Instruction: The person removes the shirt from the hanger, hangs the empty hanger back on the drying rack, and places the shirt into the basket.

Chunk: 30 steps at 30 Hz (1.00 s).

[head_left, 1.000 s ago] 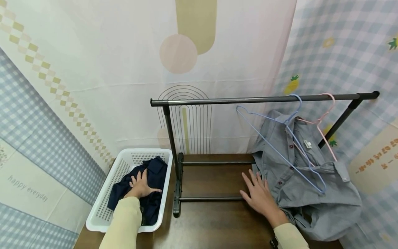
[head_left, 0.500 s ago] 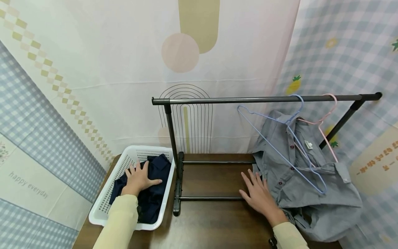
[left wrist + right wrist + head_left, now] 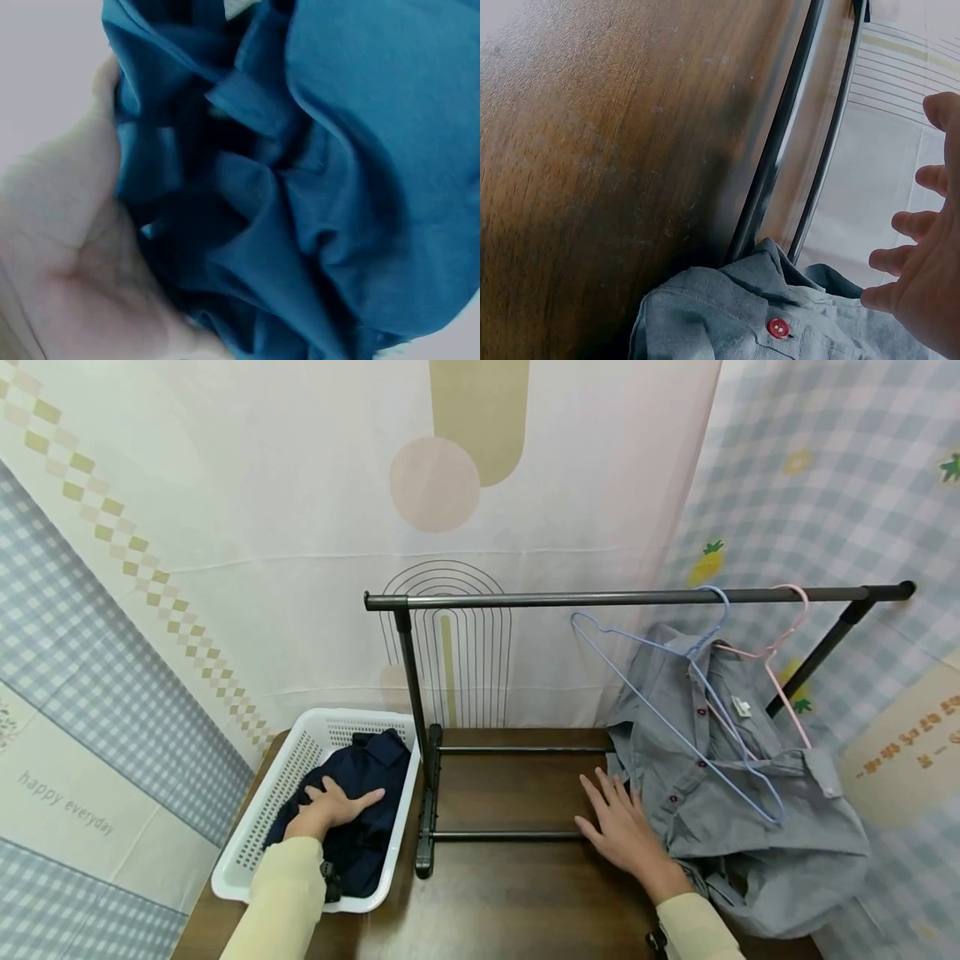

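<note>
My left hand [image 3: 327,811] lies on a dark navy garment [image 3: 375,852] in a white plastic basket [image 3: 238,860], thumb stretched out to the right. Up close in the left wrist view, the palm [image 3: 82,255] is against the crumpled cloth [image 3: 390,150], which looks blue there; the fingertips are hidden. My right hand [image 3: 624,831], fingers spread and holding nothing, hovers beside a grey buttoned shirt [image 3: 772,852]. In the right wrist view, this hand [image 3: 922,247] is over the shirt's edge [image 3: 690,315], near a red button [image 3: 778,328].
A black clothes rack [image 3: 540,601] stands on the brown wooden table [image 3: 495,902]. From its bar hang a blue hanger [image 3: 724,606] and a pink hanger [image 3: 805,610], the grey shirt below them. Patterned cloth [image 3: 300,485] covers the walls behind.
My left hand has shifted slightly left and down over the navy garment. The basket has moved up slightly in view. My right hand and the hangers stay in place.
</note>
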Each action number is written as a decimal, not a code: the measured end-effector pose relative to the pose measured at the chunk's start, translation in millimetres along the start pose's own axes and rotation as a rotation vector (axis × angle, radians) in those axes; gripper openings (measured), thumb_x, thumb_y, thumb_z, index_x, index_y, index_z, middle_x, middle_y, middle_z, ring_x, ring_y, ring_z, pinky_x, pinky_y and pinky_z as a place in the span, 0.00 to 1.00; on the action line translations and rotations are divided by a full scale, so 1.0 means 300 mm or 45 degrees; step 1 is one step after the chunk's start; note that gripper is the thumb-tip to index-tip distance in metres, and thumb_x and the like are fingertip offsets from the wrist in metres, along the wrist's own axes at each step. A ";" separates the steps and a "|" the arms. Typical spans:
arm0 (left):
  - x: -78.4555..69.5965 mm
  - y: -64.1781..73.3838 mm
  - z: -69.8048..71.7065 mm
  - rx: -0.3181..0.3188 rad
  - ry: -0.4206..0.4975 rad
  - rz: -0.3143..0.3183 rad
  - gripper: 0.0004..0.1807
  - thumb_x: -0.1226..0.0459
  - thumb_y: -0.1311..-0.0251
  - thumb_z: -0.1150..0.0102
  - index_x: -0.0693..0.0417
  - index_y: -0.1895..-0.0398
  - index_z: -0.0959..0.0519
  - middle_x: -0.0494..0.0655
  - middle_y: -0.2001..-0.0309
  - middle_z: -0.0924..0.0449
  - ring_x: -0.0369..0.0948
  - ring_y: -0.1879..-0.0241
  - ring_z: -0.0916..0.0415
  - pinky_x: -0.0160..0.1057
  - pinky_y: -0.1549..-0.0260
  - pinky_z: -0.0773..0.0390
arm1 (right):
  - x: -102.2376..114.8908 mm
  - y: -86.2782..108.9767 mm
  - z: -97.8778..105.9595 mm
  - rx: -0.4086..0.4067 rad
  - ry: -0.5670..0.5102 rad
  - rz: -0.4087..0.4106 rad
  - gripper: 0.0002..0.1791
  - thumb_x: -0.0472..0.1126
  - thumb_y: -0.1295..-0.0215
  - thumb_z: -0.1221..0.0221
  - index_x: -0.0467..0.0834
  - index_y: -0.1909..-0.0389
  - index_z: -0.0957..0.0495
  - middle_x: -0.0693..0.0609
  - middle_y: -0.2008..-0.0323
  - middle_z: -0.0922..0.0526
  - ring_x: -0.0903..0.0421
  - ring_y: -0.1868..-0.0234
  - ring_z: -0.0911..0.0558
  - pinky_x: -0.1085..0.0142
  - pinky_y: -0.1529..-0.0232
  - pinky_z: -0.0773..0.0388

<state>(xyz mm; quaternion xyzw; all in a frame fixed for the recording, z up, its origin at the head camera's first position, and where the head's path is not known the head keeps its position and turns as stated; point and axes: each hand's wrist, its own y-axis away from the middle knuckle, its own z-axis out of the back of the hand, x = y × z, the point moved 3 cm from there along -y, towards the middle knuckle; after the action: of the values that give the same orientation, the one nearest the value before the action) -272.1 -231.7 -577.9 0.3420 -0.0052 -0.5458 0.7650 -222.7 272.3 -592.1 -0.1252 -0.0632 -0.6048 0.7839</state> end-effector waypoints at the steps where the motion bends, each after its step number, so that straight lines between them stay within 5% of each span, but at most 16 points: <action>1: 0.005 -0.009 -0.007 0.035 -0.020 -0.006 0.77 0.22 0.45 0.49 0.75 0.21 0.71 0.87 0.25 0.75 0.81 0.26 0.71 0.78 0.30 0.56 | 0.001 -0.001 0.002 -0.001 -0.003 0.004 0.40 0.56 0.26 0.41 0.47 0.19 0.41 0.36 0.20 0.44 0.29 0.21 0.45 0.26 0.29 0.46; 7: 0.005 -0.049 -0.031 0.115 -0.063 -0.050 0.79 0.22 0.48 0.45 0.79 0.22 0.68 0.88 0.26 0.74 0.79 0.24 0.71 0.78 0.30 0.54 | -0.003 -0.001 0.008 -0.015 0.000 -0.006 0.41 0.54 0.26 0.39 0.46 0.19 0.41 0.35 0.20 0.44 0.28 0.22 0.43 0.26 0.29 0.46; 19: 0.028 -0.053 -0.107 0.056 0.049 0.034 0.80 0.25 0.49 0.38 0.71 0.20 0.74 0.81 0.25 0.85 0.81 0.26 0.76 0.81 0.32 0.58 | 0.009 -0.003 0.005 -0.003 -0.013 -0.019 0.41 0.55 0.26 0.39 0.47 0.19 0.42 0.36 0.19 0.45 0.28 0.22 0.45 0.25 0.31 0.45; 30: -0.001 -0.005 -0.016 0.059 -0.073 0.019 0.73 0.27 0.44 0.41 0.73 0.20 0.64 0.84 0.24 0.71 0.81 0.26 0.65 0.76 0.29 0.51 | 0.010 -0.011 -0.010 -0.001 0.030 -0.020 0.41 0.57 0.26 0.41 0.49 0.18 0.42 0.38 0.18 0.48 0.29 0.21 0.45 0.25 0.31 0.45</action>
<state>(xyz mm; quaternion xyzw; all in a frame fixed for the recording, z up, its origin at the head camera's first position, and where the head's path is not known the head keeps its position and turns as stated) -271.8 -229.2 -582.4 0.3437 -0.0422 -0.5493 0.7605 -225.2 267.9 -593.9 -0.1179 -0.0546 -0.6123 0.7799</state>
